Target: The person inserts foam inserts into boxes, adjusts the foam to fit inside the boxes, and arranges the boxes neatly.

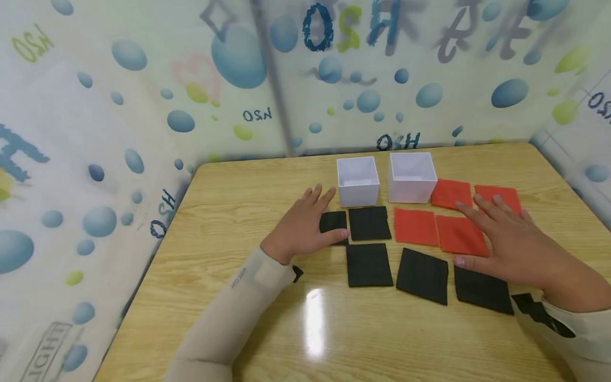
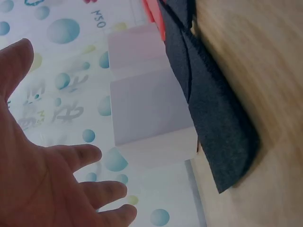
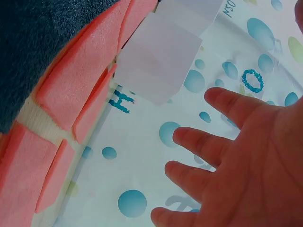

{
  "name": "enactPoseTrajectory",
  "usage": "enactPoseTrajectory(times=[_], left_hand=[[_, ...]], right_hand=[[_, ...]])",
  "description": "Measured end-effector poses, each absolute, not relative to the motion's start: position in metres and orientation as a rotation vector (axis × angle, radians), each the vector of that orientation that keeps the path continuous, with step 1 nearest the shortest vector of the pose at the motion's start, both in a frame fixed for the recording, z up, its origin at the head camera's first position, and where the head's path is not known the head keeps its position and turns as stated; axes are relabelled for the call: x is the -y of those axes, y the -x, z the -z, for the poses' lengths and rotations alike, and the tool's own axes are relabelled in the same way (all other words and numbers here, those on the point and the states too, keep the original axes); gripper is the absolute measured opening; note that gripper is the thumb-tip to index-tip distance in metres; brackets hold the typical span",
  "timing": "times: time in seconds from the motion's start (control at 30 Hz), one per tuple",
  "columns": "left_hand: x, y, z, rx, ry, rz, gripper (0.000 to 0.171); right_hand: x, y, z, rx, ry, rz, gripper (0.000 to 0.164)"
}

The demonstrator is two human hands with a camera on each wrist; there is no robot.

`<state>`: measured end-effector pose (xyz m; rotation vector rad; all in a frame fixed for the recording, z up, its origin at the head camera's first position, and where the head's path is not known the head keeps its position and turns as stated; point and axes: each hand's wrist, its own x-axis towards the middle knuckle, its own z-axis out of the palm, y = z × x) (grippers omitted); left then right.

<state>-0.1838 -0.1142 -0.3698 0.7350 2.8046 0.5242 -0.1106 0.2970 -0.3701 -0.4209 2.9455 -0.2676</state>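
My left hand is spread over the left end of a group of black fabric squares. It partly covers the leftmost square and holds nothing. On the right, my right hand also has its fingers spread. It overlaps several red fabric squares and one black square in the head view, with nothing in its grasp. Both palms show bare in the wrist views. The red squares lie in two rows, and the black ones sit left of and in front of them.
Two white open-topped boxes, a left box and a right box, stand side by side behind the squares. Everything sits on a wooden table. A wall covering printed with blue bubbles rises along the table's back and left edges.
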Motion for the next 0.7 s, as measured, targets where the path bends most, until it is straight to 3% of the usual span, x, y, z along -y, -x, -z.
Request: enactPoseTrajectory(times=[0.7], left_hand=[[0.091, 0.242, 0.368, -2.737, -0.555, -0.941, 0.105]], right_hand=[[-0.323, 0.092, 0.381, -2.902, 0.351, 0.302, 0.129]])
